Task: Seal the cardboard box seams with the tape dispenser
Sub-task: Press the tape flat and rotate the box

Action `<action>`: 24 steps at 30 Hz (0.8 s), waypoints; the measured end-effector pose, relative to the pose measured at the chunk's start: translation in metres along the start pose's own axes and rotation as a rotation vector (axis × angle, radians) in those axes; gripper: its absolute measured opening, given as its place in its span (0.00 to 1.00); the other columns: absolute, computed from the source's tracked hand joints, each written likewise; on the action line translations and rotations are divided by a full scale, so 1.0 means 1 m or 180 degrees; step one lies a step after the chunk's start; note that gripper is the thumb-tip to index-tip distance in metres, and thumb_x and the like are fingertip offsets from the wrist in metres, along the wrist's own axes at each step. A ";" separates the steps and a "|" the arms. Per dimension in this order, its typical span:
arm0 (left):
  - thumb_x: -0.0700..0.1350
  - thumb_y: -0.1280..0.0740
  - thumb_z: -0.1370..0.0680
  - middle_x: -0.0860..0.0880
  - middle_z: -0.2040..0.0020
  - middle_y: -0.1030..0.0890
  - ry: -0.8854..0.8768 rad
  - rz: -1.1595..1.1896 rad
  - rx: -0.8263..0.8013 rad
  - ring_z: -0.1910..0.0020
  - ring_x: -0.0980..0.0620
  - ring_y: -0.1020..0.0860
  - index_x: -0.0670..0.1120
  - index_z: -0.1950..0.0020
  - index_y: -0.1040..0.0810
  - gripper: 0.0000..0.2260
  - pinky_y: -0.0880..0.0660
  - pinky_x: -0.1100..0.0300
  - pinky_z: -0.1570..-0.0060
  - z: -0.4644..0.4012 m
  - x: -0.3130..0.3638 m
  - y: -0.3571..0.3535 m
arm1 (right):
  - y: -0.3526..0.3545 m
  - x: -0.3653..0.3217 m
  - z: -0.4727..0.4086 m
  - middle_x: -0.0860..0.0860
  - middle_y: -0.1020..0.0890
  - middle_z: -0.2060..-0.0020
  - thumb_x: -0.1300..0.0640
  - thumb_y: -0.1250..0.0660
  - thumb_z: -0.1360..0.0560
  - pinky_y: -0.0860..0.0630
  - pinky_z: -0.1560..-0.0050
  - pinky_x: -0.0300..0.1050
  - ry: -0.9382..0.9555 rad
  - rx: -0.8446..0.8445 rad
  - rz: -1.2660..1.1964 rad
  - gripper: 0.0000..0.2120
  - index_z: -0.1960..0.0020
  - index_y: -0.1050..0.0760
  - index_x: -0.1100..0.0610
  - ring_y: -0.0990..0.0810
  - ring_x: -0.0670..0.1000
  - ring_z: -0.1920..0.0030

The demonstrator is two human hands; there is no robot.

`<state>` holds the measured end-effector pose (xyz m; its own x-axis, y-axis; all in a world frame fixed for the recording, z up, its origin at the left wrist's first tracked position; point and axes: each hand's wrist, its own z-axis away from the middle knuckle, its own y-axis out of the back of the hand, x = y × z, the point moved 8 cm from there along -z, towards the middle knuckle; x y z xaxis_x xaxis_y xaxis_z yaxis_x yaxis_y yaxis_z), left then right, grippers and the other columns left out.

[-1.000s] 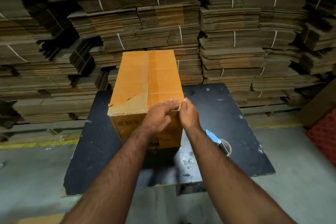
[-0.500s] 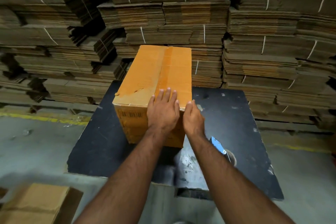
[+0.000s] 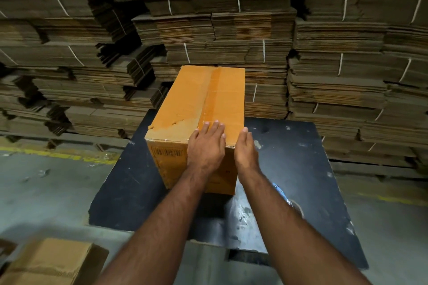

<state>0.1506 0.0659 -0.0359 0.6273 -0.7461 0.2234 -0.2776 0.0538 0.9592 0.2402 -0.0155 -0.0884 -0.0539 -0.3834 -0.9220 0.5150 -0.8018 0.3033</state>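
An orange-brown cardboard box (image 3: 185,104) stands on a black table (image 3: 301,169), long side running away from me. Clear tape runs along its top centre seam and across the near top edge. My left hand (image 3: 206,146) lies flat over the near top edge, fingers spread on the taped seam. My right hand (image 3: 246,150) rests flat against the box's near right corner, fingers together and pointing away. The tape dispenser (image 3: 281,194), blue-handled with a roll, lies on the table just right of my right forearm, partly hidden by it.
Tall stacks of bundled flat cardboard (image 3: 231,30) fill the background behind the table. Another cardboard box (image 3: 46,261) sits on the grey floor at the lower left. A yellow floor line (image 3: 58,156) runs along the left.
My left hand went from curled fingers at the near edge to flat on the box top, sliding forward. The right hand shifted to the box's right corner. The view panned left.
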 end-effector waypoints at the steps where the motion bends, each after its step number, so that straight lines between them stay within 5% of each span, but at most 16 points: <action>1: 0.54 0.52 0.15 0.53 0.21 0.37 0.0005 0.0013 0.0004 0.21 0.51 0.43 0.52 0.21 0.38 0.22 0.44 0.47 0.24 -0.001 -0.001 0.000 | 0.001 0.000 0.003 0.57 0.32 0.26 0.38 0.56 0.17 0.34 0.30 0.55 0.0091 0.0041 0.0027 0.31 0.20 0.42 0.52 0.32 0.59 0.28; 4: 0.53 0.50 0.15 0.53 0.22 0.36 0.0035 0.0147 -0.0008 0.21 0.51 0.41 0.53 0.22 0.36 0.21 0.44 0.48 0.24 -0.005 -0.002 0.001 | -0.002 -0.001 0.002 0.56 0.30 0.28 0.37 0.55 0.18 0.32 0.30 0.57 0.0166 0.0013 0.0021 0.30 0.22 0.39 0.51 0.29 0.58 0.30; 8: 0.52 0.48 0.15 0.52 0.22 0.36 -0.0037 0.0242 -0.0055 0.22 0.50 0.41 0.52 0.23 0.35 0.20 0.44 0.47 0.25 -0.004 -0.002 0.003 | 0.001 0.001 -0.011 0.52 0.24 0.36 0.32 0.57 0.20 0.30 0.34 0.58 -0.0445 -0.0071 -0.0538 0.32 0.28 0.30 0.48 0.25 0.57 0.37; 11: 0.51 0.47 0.15 0.50 0.22 0.36 -0.0202 0.0336 -0.0042 0.22 0.50 0.41 0.50 0.23 0.35 0.20 0.44 0.47 0.25 -0.004 -0.004 0.009 | 0.008 -0.011 -0.009 0.53 0.22 0.38 0.32 0.57 0.20 0.27 0.36 0.57 -0.0111 -0.0040 -0.0311 0.31 0.31 0.30 0.48 0.23 0.54 0.42; 14: 0.51 0.45 0.16 0.49 0.22 0.34 -0.0297 0.0386 0.0266 0.24 0.50 0.37 0.49 0.25 0.31 0.20 0.42 0.48 0.26 -0.005 -0.020 0.026 | 0.011 -0.025 -0.003 0.54 0.26 0.31 0.27 0.56 0.26 0.27 0.35 0.61 0.0274 0.0149 0.0089 0.39 0.25 0.37 0.48 0.25 0.57 0.35; 18: 0.51 0.43 0.17 0.48 0.23 0.34 -0.0095 0.0257 0.0655 0.24 0.49 0.37 0.47 0.27 0.29 0.20 0.42 0.45 0.26 -0.006 -0.066 0.048 | 0.010 -0.047 0.011 0.54 0.33 0.25 0.42 0.44 0.17 0.32 0.31 0.57 0.0848 0.0450 0.0603 0.30 0.20 0.44 0.54 0.32 0.56 0.28; 24: 0.51 0.39 0.19 0.42 0.25 0.32 0.0667 0.0628 0.0256 0.31 0.41 0.30 0.43 0.29 0.30 0.20 0.32 0.43 0.35 -0.024 -0.152 0.052 | -0.003 -0.062 0.011 0.55 0.32 0.28 0.47 0.39 0.19 0.32 0.36 0.51 0.0805 0.0605 0.1082 0.30 0.21 0.43 0.57 0.31 0.56 0.31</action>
<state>0.0583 0.1981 -0.0158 0.6897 -0.5727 0.4431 -0.4606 0.1250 0.8787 0.2325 0.0059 -0.0296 0.3134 -0.5341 -0.7852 0.3001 -0.7287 0.6155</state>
